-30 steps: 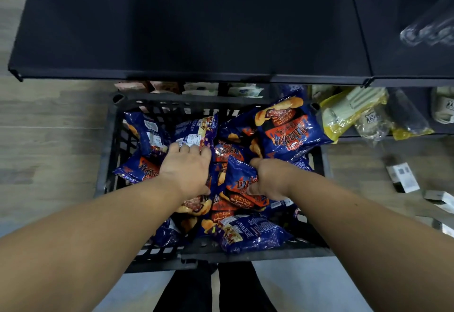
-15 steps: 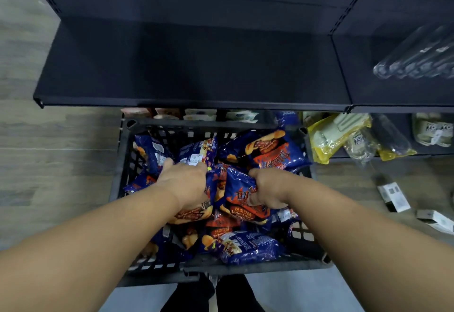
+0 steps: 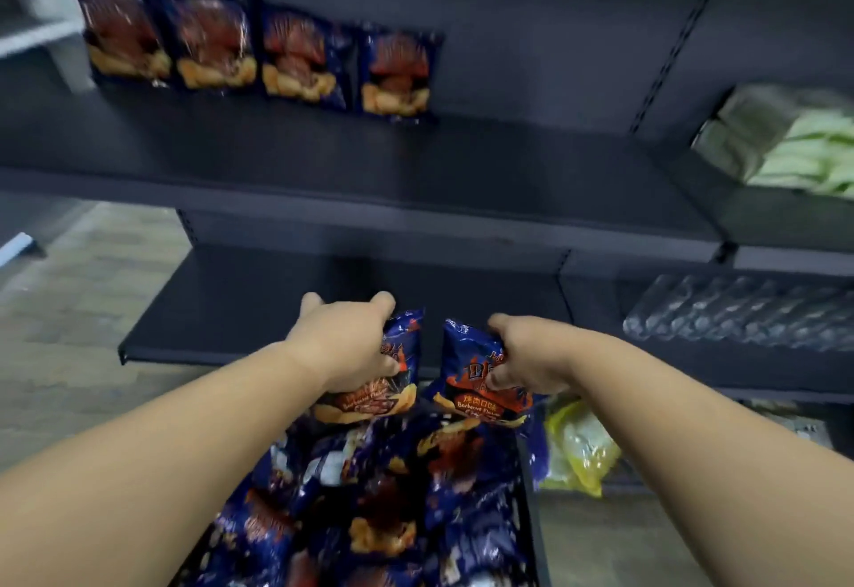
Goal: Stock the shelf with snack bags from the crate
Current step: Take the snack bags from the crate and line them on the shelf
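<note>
Head view, looking forward and down at a dark shelving unit. The left hand [image 3: 344, 346] grips one blue snack bag [image 3: 369, 394] from above, fingers curled round its upper part; orange print and pictured chips show below the knuckles. The right hand [image 3: 524, 358] pinches a second blue snack bag [image 3: 480, 383] at its right edge, thumb on the printed front, the bag hanging roughly upright. The two bags are held side by side, just apart, above the crate [image 3: 531, 494] and in front of the lower shelf [image 3: 222, 309]. The crate lies at the bottom of the frame, heaped with more blue bags [image 3: 383, 508] of the same kind; only its dark right wall shows plainly. On the upper shelf [image 3: 462, 180], four matching bags [image 3: 259, 55] stand in a row against the back panel, blurred, toward the left; the rest of that shelf board is bare to the right. In the neighbouring bay at right: pale green packets [image 3: 795, 143] on the upper level, clear plastic-wrapped items [image 3: 739, 318] on the level below, and a yellow packet [image 3: 577, 448] just beside the crate. Wood-pattern floor [image 3: 69, 309] at left.
</note>
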The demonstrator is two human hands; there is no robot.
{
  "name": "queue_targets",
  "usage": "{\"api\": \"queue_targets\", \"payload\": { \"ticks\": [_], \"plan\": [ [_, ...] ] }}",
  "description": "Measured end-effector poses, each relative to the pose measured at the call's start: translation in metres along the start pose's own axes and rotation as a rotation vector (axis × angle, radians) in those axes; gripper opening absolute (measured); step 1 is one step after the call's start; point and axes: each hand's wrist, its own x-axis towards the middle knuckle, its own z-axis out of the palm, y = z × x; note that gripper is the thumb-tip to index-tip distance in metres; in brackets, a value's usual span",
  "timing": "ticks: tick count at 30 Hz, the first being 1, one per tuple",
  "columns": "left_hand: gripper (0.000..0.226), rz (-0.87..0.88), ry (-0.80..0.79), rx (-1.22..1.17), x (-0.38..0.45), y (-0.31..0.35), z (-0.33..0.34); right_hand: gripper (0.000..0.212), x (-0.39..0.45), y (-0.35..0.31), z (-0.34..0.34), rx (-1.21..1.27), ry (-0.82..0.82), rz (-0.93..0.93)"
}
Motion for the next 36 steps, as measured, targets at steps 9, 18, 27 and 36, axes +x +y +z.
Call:
{"api": "queue_targets", "payload": {
  "ticks": [9,18,27,36],
  "plan": [
    [0.043,0.048,0.261,0.097,0.019,0.1,-0.082,0.034,-0.069,0.081,-0.1,-0.099,0.29,-0.133],
    [0.044,0.032,0.369,0.164,0.026,0.138,-0.146,0.026,-0.083,0.106,-0.155,-0.11,0.477,-0.174],
    [0.047,0.025,0.427,0.198,0.079,0.104,-0.187,0.046,-0.048,0.084,-0.2,-0.129,0.534,-0.091],
    [0.051,0.106,0.452,0.19,0.158,0.08,-0.219,0.055,-0.007,0.066,-0.247,-0.199,0.578,0.064]
  ]
}}
